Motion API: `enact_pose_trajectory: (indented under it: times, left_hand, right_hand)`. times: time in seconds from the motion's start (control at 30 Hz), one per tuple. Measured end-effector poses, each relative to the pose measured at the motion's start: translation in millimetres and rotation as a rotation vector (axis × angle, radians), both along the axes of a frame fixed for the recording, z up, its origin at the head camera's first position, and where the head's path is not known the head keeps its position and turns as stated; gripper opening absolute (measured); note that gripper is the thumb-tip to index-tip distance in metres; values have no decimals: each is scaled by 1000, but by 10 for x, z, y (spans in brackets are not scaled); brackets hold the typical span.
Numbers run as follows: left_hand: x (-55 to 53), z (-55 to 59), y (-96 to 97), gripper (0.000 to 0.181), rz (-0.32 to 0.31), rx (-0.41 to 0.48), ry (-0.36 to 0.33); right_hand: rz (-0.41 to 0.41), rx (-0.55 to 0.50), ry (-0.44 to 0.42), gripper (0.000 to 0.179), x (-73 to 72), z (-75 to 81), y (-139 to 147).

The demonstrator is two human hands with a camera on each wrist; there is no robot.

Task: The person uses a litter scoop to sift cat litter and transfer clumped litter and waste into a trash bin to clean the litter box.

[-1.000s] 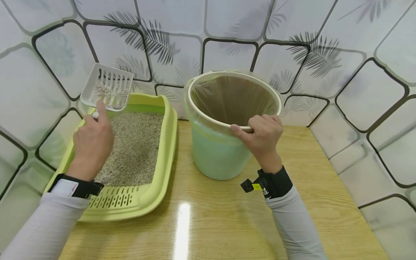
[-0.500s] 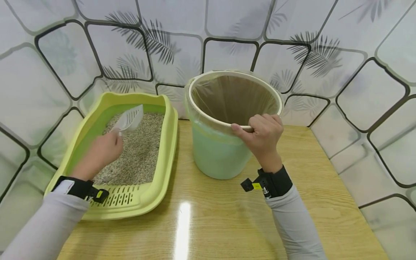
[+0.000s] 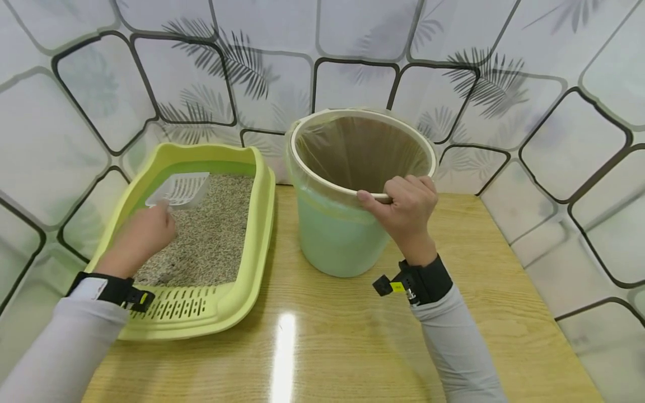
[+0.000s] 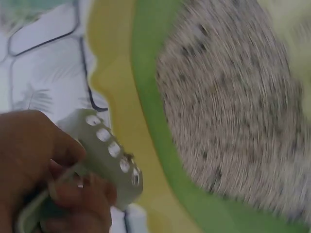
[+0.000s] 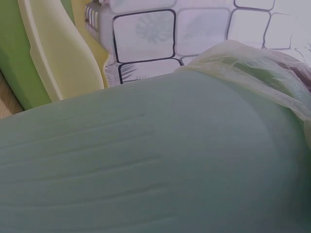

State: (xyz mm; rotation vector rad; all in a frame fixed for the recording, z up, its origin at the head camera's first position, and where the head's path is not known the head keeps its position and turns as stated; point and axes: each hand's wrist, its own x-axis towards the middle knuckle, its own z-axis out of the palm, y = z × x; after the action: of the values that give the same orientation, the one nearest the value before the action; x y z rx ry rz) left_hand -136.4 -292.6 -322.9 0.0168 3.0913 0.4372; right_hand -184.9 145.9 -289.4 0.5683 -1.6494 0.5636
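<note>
Your left hand [image 3: 143, 235] has its fingers gripping the scoop [image 3: 182, 190], head forward-right of them, over the litter [image 3: 214, 240]; right hand [image 3: 410, 210], farther off, grips the bin [image 3: 337, 240].

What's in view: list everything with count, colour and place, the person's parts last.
Table: 1, yellowish wood, across the bottom
Wall covering: count unclear, pale grey with dark outlines, behind
Litter tray: 1, yellow-green, left on the table
Litter: 1 bed, grey-beige, in the tray
Bin: 1, pale green, right of the tray
Rim ring: 1, cream, round the bin's mouth
Liner: 1, translucent yellowish, in the bin, hanging outside too
Scoop: 1, white, in the left hand
Wrist straps: 2, black, one per wrist
Sleeves: 2, light grey, one per arm
Left hand: 1, bare, holding the scoop
Right hand: 1, bare, gripping the rim ring
</note>
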Motion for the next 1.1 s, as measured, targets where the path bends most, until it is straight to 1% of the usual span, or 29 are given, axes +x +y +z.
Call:
enact_pose_trajectory:
  times: [0.03, 0.07, 0.13, 0.2, 0.27, 0.3, 0.33, 0.43, 0.53, 0.57, 0.6, 0.67, 0.7, 0.77, 0.8, 0.9, 1.0, 1.03, 1.1]
  left_hand:
    - [13, -9, 4, 36, 2, -108, 42]
    - [24, -21, 12, 30, 2, -195, 78]
    - [48, -44, 36, 28, -3, -327, 148]
    - [58, -66, 66, 23, -24, -390, 211]
    - [52, -66, 87, 22, -33, -417, 243]
    - [43, -58, 96, 23, -34, -423, 244]
    - [29, -46, 102, 26, -36, -424, 230]
    - [-29, 14, 97, 37, -35, -387, 139]
    - [-96, 95, 80, 46, -43, -286, 38]
    - [-121, 133, 78, 43, -51, -227, 9]
    - [-148, 179, 79, 45, -68, -167, -13]
    - [-200, 322, 105, 50, -105, -52, -55]
    - [-221, 417, 129, 52, -121, -1, -73]
    - [-260, 648, 203, 56, -149, 81, -106]
    - [-277, 781, 256, 58, -164, 96, -110]
    - [-314, 1199, 488, 57, -209, 52, -84]
    - [-354, 1591, 839, 56, -273, -36, -45]
    - [-359, 1699, 980, 54, -291, -71, -30]
    - [-361, 1856, 1286, 46, -319, -133, -9]
  right_hand:
    - [-3, 4, -1, 79, 2, -5, 8]
    - [-4, 6, -1, 79, 5, -10, 15]
    - [-4, 10, 2, 79, 12, -18, 29]
    - [-1, 12, 4, 78, 16, -21, 39]
    - [1, 13, 3, 78, 16, -12, 48]
    - [1, 12, 3, 77, 14, -5, 53]
    - [0, 11, 3, 77, 12, 3, 58]
    - [-7, 9, 10, 78, 1, 29, 75]
    - [-12, 8, 17, 78, -9, 47, 91]
    - [-13, 8, 18, 78, -11, 50, 96]
    - [-16, 10, 19, 78, -14, 53, 100]
    - [-20, 11, 18, 78, -19, 57, 107]
    - [-21, 11, 17, 79, -22, 57, 109]
    - [-25, 12, 15, 79, -28, 57, 112]
    - [-26, 12, 15, 79, -31, 56, 113]
    - [-25, 10, 13, 79, -42, 51, 116]
    - [-26, 9, 11, 79, -51, 45, 124]
    - [-27, 9, 10, 79, -52, 42, 128]
    - [-28, 7, 9, 79, -53, 38, 133]
